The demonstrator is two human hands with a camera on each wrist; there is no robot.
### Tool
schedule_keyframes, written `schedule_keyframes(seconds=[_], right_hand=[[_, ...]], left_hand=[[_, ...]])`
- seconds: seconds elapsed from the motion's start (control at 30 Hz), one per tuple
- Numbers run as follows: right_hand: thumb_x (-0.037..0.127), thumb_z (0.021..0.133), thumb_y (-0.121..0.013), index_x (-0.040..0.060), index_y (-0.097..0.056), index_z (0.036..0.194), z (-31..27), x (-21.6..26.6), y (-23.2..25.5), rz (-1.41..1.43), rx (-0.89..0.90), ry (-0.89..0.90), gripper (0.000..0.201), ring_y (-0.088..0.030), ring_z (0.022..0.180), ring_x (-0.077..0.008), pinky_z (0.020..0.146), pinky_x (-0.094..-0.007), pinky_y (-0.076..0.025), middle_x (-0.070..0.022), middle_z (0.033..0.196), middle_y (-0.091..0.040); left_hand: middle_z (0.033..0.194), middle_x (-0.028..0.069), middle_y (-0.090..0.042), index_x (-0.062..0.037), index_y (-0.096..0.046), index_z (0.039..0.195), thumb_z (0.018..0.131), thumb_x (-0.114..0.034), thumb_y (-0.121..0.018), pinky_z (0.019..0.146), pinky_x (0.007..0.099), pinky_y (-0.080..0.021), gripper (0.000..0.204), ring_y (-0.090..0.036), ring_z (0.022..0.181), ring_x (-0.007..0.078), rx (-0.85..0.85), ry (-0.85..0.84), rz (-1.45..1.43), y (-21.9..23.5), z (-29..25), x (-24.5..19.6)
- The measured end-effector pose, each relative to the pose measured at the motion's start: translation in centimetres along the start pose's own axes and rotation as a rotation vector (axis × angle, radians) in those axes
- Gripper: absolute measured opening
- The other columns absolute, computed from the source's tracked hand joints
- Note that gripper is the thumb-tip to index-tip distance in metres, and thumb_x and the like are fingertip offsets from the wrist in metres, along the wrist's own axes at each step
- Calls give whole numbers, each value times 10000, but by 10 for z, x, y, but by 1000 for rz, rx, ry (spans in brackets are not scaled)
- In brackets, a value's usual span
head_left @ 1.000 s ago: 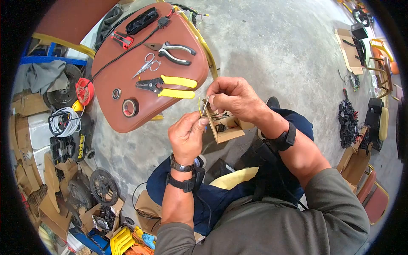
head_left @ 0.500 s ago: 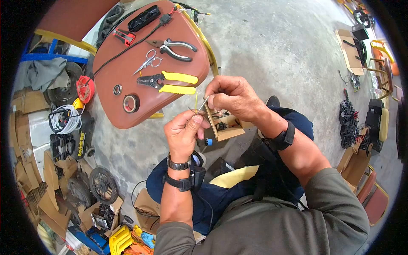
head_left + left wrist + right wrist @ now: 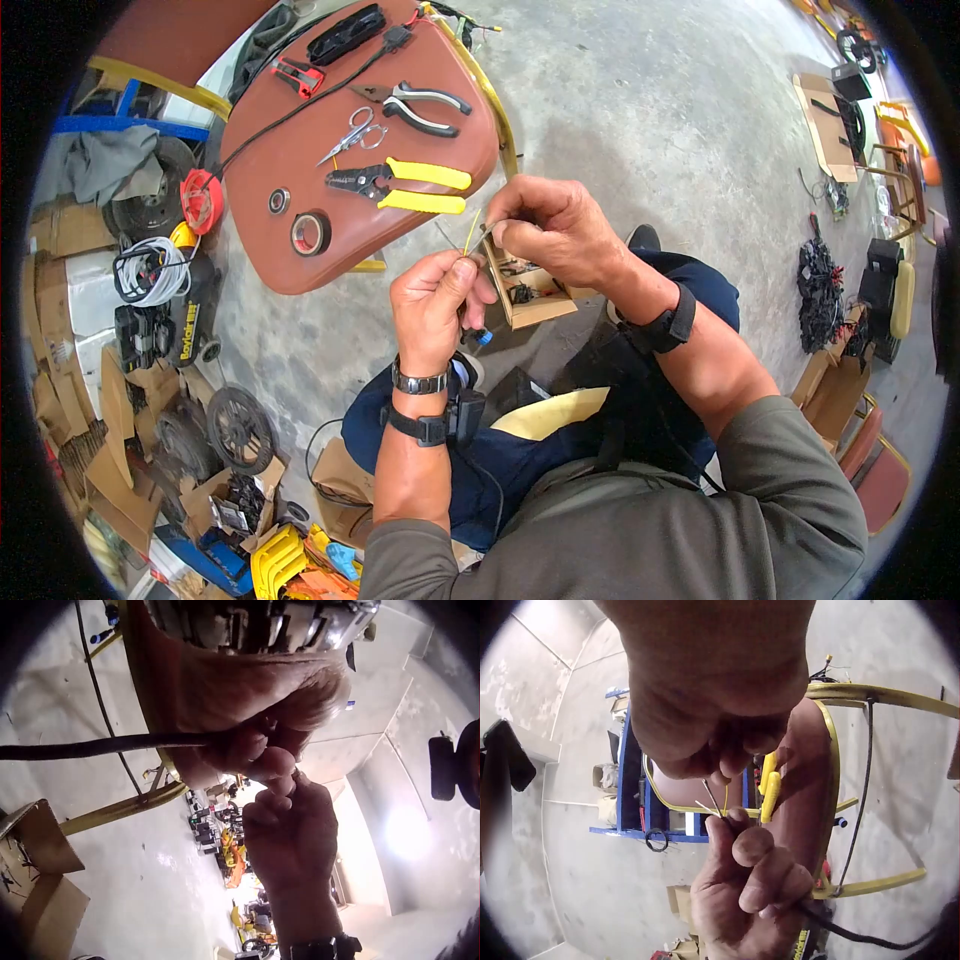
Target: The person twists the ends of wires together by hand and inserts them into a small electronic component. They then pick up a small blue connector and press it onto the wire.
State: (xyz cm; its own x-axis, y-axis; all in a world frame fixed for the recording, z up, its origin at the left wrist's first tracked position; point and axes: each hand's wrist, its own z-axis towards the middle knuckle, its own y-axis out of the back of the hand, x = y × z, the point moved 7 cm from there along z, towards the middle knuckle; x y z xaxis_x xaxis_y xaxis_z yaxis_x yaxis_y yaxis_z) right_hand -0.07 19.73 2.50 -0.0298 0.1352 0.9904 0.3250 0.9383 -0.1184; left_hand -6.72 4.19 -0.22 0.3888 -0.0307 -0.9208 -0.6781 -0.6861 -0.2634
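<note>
Between thumb and fingers, the left hand (image 3: 432, 305) pinches a black cable (image 3: 862, 937) where thin wires come out of its end. A yellow wire (image 3: 473, 232) stands up from that pinch, and a pale wire (image 3: 706, 807) splays away from it. The right hand (image 3: 560, 232), just to the right, pinches the tip of a dark wire (image 3: 711, 793) with thumb and curled forefinger. In the left wrist view, the cable (image 3: 97, 747) runs out from the left palm. Yellow-handled wire strippers (image 3: 425, 188) lie on the red-brown seat beyond the hands.
On the red-brown padded seat (image 3: 270, 235) are pliers (image 3: 425, 108), scissors (image 3: 352, 137), a tape roll (image 3: 310, 233), a small ring (image 3: 281, 201) and a red tool (image 3: 298, 76). An open cardboard box (image 3: 541, 313) stands below the hands. Wheels and cartons crowd the left floor.
The left hand has shifted slightly up and left and turned, and the wires above it now fan apart. The right hand keeps its pinch almost in place.
</note>
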Motion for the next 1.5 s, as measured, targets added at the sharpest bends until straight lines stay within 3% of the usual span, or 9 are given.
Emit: schedule_keyframes(seconds=[0.13, 0.23, 0.43, 0.53, 0.83, 0.97, 1.13, 1.23, 1.5], right_hand=[[-5, 888, -604, 9, -647, 932, -1, 3, 0, -67, -11, 14, 63, -522, 764, -31, 668, -225, -450, 42, 816, -600], [32, 829, -629, 7, -630, 880, 0, 10, 1, -142, -47, 82, 56, -548, 693, -55, 636, -276, -482, -23, 696, -601], [21, 802, -622, 9, -619, 877, -1, 11, 1, -206, -12, 119, 76, -571, 678, -88, 632, -303, -490, -59, 693, -608], [-28, 817, -571, 11, -632, 913, -2, 16, -1, -275, 41, 132, 120, -542, 715, -75, 653, -268, -458, -21, 734, -590], [-47, 809, -537, 12, -609, 938, -2, 16, -4, -437, 85, 348, 160, -553, 698, -117, 627, -302, -461, -73, 765, -603], [-19, 845, -562, 8, -605, 949, -3, 15, -4, -380, 88, 212, 116, -549, 713, -92, 637, -287, -460, -56, 775, -595], [41, 895, -620, -6, -612, 972, -3, -1, -1, -181, 27, -50, 90, -546, 747, -53, 662, -253, -461, 12, 800, -586], [100, 871, -653, -9, -645, 925, 1, -21, 0, 3, 34, -156, 121, -569, 705, -79, 626, -256, -459, 4, 788, -632], [104, 895, -676, 14, -689, 997, -2, -16, -7, 162, 65, -276, 137, -575, 726, -46, 639, -221, -472, 13, 837, -658]], left_hand=[[718, 135, -677, 32, -670, 994, 994, -233, -626, 429, 208, -407, 268, -529, 451, 116, -4, 28, -14, 1, 0, 1], [711, 134, -676, 33, -671, 996, 996, -235, -621, 423, 208, -400, 272, -522, 442, 115, 0, 61, -14, 1, 1, 2], [695, 136, -677, 34, -673, 1001, 997, -232, -614, 414, 206, -388, 273, -513, 429, 109, 1, 113, -6, 3, 1, 4], [689, 139, -678, 35, -674, 1002, 997, -230, -611, 407, 204, -384, 273, -508, 419, 107, -3, 134, 6, 3, 0, 4], [679, 134, -677, 33, -676, 991, 997, -237, -608, 393, 210, -378, 279, -507, 409, 106, -5, 184, 37, 5, 1, 7], [691, 126, -679, 26, -678, 989, 992, -230, -623, 415, 220, -401, 262, -526, 431, 111, -11, 173, 41, 7, 2, 9], [776, 119, -699, 25, -674, 981, 987, -202, -639, 522, 234, -474, 230, -603, 557, 132, -121, -36, 86, 11, 4, 1], [800, 92, -696, 36, -680, 992, 963, -135, -672, 585, 233, -496, 174, -624, 642, 114, -202, -176, 131, 8, 0, -11], [852, 74, -708, 39, -695, 1029, 933, -44, -690, 647, 237, -520, 127, -630, 701, 103, -190, -396, 373, 1, -7, -18]])
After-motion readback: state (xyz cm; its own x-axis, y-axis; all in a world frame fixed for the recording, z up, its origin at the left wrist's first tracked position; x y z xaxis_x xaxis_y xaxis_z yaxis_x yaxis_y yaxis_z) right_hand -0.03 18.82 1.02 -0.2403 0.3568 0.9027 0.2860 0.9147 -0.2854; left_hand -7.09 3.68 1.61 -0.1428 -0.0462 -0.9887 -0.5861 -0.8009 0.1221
